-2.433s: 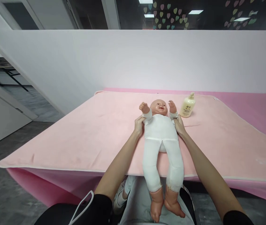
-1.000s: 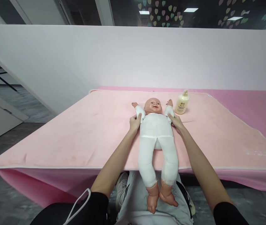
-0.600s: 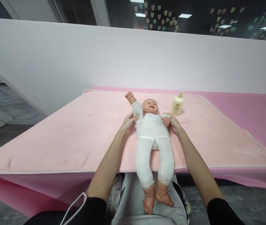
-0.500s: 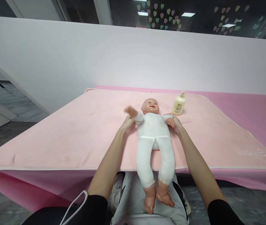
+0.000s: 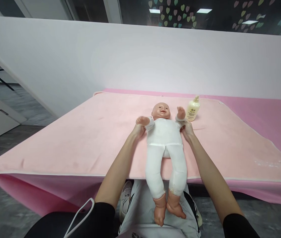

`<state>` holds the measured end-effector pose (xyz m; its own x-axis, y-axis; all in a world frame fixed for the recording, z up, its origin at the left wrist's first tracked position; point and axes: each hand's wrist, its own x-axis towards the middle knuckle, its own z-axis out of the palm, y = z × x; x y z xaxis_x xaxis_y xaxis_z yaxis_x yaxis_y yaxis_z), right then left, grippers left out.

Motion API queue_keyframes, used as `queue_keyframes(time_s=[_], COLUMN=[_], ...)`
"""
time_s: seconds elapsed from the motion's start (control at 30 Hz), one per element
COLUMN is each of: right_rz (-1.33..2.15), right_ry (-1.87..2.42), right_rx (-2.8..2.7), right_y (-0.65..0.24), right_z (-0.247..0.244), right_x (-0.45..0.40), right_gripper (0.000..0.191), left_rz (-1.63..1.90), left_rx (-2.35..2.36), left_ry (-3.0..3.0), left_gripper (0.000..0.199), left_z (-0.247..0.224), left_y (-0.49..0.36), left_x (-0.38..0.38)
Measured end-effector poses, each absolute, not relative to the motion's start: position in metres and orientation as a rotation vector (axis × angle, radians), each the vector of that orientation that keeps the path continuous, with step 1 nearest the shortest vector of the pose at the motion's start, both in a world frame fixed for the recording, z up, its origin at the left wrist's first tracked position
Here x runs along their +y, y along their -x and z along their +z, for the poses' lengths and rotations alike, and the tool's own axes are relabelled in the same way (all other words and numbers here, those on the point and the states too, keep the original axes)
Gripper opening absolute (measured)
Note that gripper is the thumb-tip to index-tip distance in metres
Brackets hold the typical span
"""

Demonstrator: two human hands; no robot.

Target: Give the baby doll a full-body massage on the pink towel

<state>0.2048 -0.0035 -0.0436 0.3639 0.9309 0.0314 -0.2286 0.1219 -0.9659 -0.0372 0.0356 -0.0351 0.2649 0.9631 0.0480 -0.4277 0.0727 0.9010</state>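
A baby doll [image 5: 164, 132] in a white cloth suit lies face up on a pink blanket [image 5: 81, 138], its legs reaching past the near edge. My left hand [image 5: 138, 130] is closed at the doll's arm on the left, below its little hand; most of my fingers are hidden. On the other side, my right hand [image 5: 187, 129] grips the doll's arm at the sleeve, and that small hand points upward. A pale yellow pump bottle [image 5: 193, 109] stands just beyond my right hand.
A white wall [image 5: 140, 56] rises behind the table, with dark glass bearing heart stickers above it. Pink cloth [image 5: 266, 115] shows under the blanket. My knees are below the table's near edge, and a white cable [image 5: 81, 216] hangs by my left arm.
The doll's arm at my right hand has swung from pointing down to pointing up. Its other arm has dropped a little and turned. The view has shifted slightly.
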Motion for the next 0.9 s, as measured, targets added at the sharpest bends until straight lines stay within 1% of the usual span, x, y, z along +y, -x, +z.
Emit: queue_keyframes(time_s=[0.13, 0.3, 0.4, 0.47, 0.57, 0.7, 0.9], right_rz=[0.962, 0.758, 0.629, 0.603, 0.58, 0.519, 0.476], right_ry=[1.116, 1.311, 1.408, 1.512, 1.656, 1.816, 1.934], right_rx=[-0.751, -1.017, -1.157, -1.186, -1.21, -1.219, -1.238], right_y=[-0.201, -0.204, -0.205, -0.206, -0.204, -0.199, -0.197], right_z=[-0.043, -0.049, -0.051, -0.051, -0.049, -0.043, -0.039], right_x=[-0.005, -0.003, -0.002, -0.001, -0.001, -0.004, -0.004], right_gripper=[0.035, 0.04, 0.041, 0.039, 0.035, 0.031, 0.025], left_rz=[1.237, 1.234, 1.242, 1.271, 1.269, 1.09, 0.747], left_rx=[0.702, 0.791, 0.892, 0.99, 1.25, 1.585, 1.807], left_ry=[-0.97, -1.048, -1.154, -1.279, -1.513, -1.744, -1.868], left_gripper=[0.026, 0.034, 0.038, 0.038, 0.037, 0.035, 0.033], left_z=[-0.039, -0.045, -0.046, -0.046, -0.044, -0.04, -0.03], left_y=[0.034, 0.027, 0.025, 0.024, 0.024, 0.024, 0.022], left_x=[0.039, 0.039, 0.037, 0.035, 0.033, 0.03, 0.03])
